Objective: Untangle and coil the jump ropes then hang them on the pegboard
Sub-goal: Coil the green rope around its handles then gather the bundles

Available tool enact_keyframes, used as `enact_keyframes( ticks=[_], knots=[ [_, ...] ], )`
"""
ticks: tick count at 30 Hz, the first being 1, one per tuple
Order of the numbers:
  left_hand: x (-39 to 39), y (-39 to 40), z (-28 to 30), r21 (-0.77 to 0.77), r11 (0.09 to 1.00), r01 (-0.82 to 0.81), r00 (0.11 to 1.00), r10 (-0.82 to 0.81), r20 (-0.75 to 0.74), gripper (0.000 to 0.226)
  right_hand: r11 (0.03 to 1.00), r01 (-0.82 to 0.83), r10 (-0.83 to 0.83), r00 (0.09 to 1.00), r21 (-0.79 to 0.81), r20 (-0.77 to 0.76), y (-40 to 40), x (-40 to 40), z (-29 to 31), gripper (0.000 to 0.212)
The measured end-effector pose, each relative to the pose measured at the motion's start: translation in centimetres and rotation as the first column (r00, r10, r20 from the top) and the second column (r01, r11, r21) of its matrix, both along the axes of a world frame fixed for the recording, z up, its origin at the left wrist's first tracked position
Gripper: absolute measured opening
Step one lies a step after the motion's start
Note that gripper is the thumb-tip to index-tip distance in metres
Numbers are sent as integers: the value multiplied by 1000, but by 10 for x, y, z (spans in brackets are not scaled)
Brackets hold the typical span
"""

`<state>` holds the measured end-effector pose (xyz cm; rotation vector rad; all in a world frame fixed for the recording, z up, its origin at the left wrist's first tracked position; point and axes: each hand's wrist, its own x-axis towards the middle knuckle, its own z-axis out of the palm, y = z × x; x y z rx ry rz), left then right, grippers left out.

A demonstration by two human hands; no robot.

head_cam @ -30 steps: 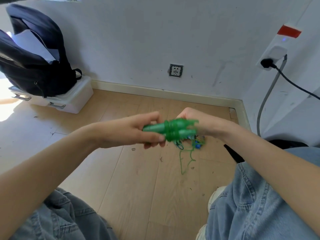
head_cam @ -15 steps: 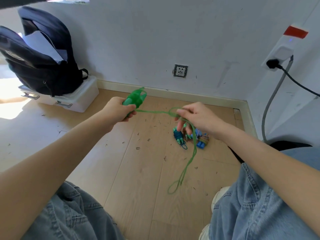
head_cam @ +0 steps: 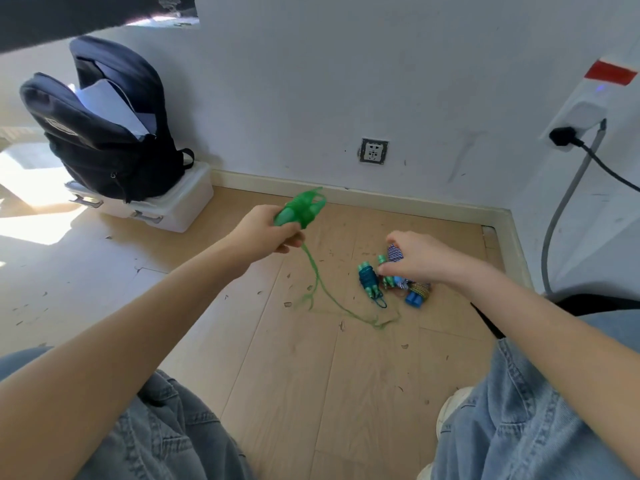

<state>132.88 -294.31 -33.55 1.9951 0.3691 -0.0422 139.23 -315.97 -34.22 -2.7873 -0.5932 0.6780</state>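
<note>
My left hand (head_cam: 268,232) grips the two handles of a green jump rope (head_cam: 303,207), held up above the wooden floor. Its thin green cord (head_cam: 323,289) hangs down from the handles and trails loose across the floor. My right hand (head_cam: 417,259) hovers over a small pile of other coiled jump ropes (head_cam: 370,280), fingers bent down toward them; whether it pinches one is unclear. The pile has teal, green, blue and patterned bundles. No pegboard is in sight.
A dark backpack (head_cam: 104,133) sits on a white plastic box (head_cam: 166,206) at the left wall. A wall socket (head_cam: 373,150) is straight ahead, a power strip with a black plug and cable (head_cam: 568,140) at right. My knees in jeans frame the floor.
My hands have parted: the left carried the green handles up and left, the rope uncoiled and fell to the floor, and the right hand let go of the cord and dropped toward the pile.
</note>
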Motion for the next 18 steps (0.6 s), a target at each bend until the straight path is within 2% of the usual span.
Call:
enact_keyframes(
  ticks=[2,4,7,9,11,12,14,16,18],
  knots=[
    [-3,-13,10,-141,985,99,995,-97,23,17,948,-2,60,983,318,-173,6,-5,5,63],
    [-6,-21,16,-246,955,166,986,-154,66,17,829,82,168,907,554,-386,15,-13,10,54],
    [-7,-24,19,-332,926,178,983,-151,105,16,695,183,273,827,696,-491,22,-18,10,24],
    [-6,-22,17,-344,926,157,986,-130,102,15,621,317,219,808,717,-547,26,-19,12,9],
    [-4,-19,11,-183,977,114,992,-101,81,17,655,319,144,838,685,-527,26,-20,11,21],
    [-3,-16,7,-25,996,87,994,-85,73,17,694,289,142,843,660,-518,25,-20,11,26],
    [0,-9,-2,269,962,41,997,-57,52,20,729,264,198,802,632,-564,23,-22,9,30],
    [0,-5,-9,398,916,47,999,-49,-6,23,695,321,252,730,644,-635,19,-21,13,31],
    [-1,-6,-13,477,871,122,991,-77,-112,23,655,343,291,708,673,-644,15,-18,18,33]
  ],
)
